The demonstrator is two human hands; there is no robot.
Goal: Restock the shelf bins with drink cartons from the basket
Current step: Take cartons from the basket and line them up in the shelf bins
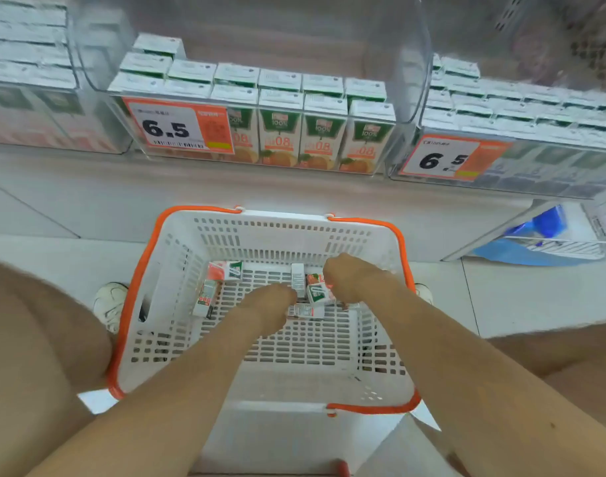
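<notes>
Both grips reach down into the white basket (260, 220) on the floor. The left grip (274, 304) touches an upright carton (298, 282); its fingers are hidden, so I cannot tell whether it pinches. The right grip (349, 277) curls beside a green-faced carton (318, 295), though a firm hold is unclear. A flat carton (305, 311) lies between the grips. Two more cartons (225, 270) lie left of the left grip. Beyond both grips stands the stocked shelf bin (398, 108).
</notes>
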